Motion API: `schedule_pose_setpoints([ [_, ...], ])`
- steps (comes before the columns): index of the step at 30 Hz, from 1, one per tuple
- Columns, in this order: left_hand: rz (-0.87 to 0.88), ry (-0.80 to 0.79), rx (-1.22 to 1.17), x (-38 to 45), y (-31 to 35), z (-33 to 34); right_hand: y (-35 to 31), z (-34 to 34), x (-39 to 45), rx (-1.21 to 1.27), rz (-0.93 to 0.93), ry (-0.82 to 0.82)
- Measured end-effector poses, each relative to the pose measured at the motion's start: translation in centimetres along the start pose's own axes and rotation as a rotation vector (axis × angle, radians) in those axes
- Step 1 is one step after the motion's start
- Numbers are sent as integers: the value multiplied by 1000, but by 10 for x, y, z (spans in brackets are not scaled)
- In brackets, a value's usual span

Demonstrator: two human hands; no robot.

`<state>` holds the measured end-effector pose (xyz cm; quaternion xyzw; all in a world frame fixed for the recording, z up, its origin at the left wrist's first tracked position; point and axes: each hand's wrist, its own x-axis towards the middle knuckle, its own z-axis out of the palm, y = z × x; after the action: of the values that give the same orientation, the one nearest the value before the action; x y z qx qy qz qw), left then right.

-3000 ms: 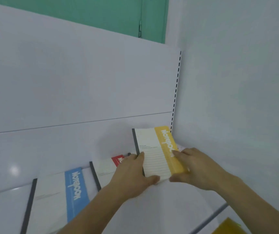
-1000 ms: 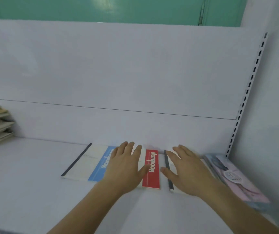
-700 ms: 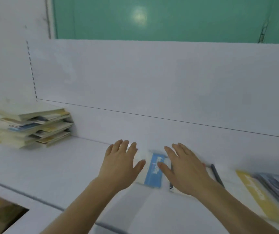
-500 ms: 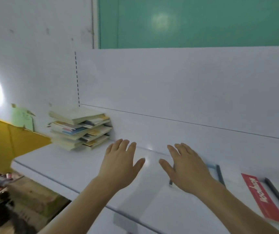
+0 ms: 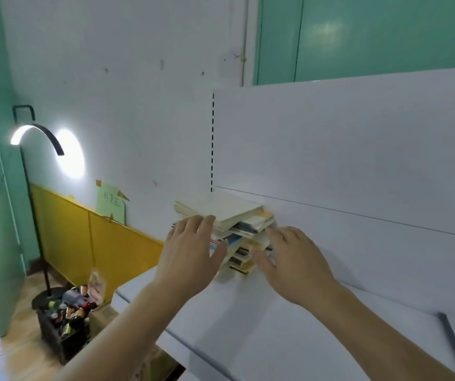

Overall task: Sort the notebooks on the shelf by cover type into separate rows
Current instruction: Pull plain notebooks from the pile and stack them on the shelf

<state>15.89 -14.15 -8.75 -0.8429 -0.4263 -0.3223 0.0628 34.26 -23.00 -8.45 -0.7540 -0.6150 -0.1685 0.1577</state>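
At the notebook stack (image 5: 229,229), both hands have arrived.

Both open hands (image 5: 193,251) flank the notebook stack (image 5: 229,224).

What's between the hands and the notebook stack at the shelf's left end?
Nothing visible. The left hand and right hand, both with fingers spread, are right in front of the messy notebook stack; only bare shelf lies beneath them.
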Motion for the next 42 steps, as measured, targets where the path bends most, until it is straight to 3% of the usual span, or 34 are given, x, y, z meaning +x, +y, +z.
schedule_pose_setpoints([
  [3, 1, 11, -2, 33, -24, 7, -6, 12, 41, 47, 41, 10],
  [8, 66, -122, 121, 84, -56, 21, -10, 27, 91, 141, 171, 35],
  [13, 282, -316, 169, 117, -77, 33, -19, 36, 119, 200, 331, 31],
  [18, 516, -170, 65, 128, -92, 45, -30, 28, 136, 261, 565, -60],
  [21, 616, -156, -75, 132, -102, 51, -38, 13, 137, 526, 742, -140],
  [24, 686, -195, -219, 135, -113, 49, -45, 8, 130, 744, 866, -60],
  [26, 609, -246, -390, 135, -118, 45, -50, 7, 122, 782, 879, 71],
  [32, 162, -237, -886, 152, -118, 24, -74, -21, 96, 797, 748, 508],
  [34, 62, -362, -1062, 158, -114, 14, -86, -25, 91, 838, 698, 528],
  [38, -152, -754, -1634, 161, -110, 4, -105, -20, 94, 926, 616, 483],
  [40, -154, -693, -1674, 163, -113, 10, -106, -17, 101, 921, 619, 460],
  [42, -150, -529, -1629, 166, -120, 15, -98, -13, 109, 831, 679, 417],
])
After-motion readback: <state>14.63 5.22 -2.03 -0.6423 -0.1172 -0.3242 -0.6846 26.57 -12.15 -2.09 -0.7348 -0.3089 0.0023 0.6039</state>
